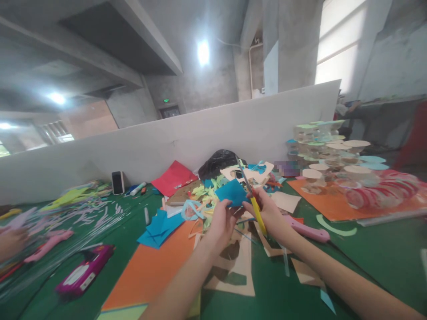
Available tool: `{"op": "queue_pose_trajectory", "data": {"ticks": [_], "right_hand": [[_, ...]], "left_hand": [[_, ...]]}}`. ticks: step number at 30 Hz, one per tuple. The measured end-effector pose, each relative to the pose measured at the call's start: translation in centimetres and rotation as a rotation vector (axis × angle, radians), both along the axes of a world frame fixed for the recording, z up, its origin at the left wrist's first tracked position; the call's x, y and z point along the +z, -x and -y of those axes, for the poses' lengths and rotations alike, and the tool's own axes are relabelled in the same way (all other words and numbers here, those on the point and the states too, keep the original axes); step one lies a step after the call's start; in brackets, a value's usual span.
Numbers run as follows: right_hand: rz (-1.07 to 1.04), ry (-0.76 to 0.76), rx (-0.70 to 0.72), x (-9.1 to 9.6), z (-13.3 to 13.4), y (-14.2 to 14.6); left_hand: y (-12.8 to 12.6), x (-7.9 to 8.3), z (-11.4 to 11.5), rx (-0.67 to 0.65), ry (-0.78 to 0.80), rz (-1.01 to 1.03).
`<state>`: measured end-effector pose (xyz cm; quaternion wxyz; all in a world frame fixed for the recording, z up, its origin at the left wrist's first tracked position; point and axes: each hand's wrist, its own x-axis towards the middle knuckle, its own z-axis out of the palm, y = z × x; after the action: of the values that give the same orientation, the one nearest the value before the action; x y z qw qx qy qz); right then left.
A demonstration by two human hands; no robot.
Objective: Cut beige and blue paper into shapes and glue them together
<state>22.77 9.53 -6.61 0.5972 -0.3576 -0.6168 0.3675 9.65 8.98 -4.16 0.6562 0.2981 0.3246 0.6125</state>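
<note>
Scissors (255, 206) and blue paper (231, 193) held between two hands above a green work surface (376, 262)

Head view. The left hand (222, 224) was closed narrowly on the lower edge of the blue paper, a pinch that appeared to offer the sheet to the blades while keeping the fingers back from them. The right hand (265, 211) was wrapped around the yellow scissor handles, with the blades pointing to the upper left, just beside the paper's right edge; whether the blades stood open could not be told. Tan card with cut-out openings (233, 275) lay beneath the hands, and an orange sheet (150, 271) lay under the left forearm. A pink craft knife (308, 233) rested just right of the right hand, seemingly left within reach. Paper scraps (203, 195) were heaped at centre, beyond the hands. At upper right, stacked paper discs (333, 151) stood on an orange sheet (320, 195) near a white partition (167, 142), apparently kept away from the working area. At the left edge, a blurred co-worker's hand (11, 242) lay near pale paper strips (86, 213).
</note>
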Motion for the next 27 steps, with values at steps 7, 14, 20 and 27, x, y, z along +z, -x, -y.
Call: {"op": "queue_pose_trajectory", "data": {"ticks": [7, 14, 20, 27], "right_hand": [[-0.042, 0.053, -0.085, -1.2, -1.2, -0.3], [-0.052, 0.032, -0.132, -1.2, -1.6, -0.7], [-0.066, 0.042, -0.096, -1.1, -1.5, -0.4], [-0.069, 0.040, -0.061, -1.2, -1.7, -0.5]], "left_hand": [[-0.2, -0.1, 0.2, 0.039, -0.033, 0.012], [-0.4, -0.3, 0.3, 0.076, -0.038, -0.031], [-0.4, -0.6, -0.1, 0.083, -0.048, -0.035], [-0.4, -0.5, 0.0, 0.108, -0.079, -0.099]]}}
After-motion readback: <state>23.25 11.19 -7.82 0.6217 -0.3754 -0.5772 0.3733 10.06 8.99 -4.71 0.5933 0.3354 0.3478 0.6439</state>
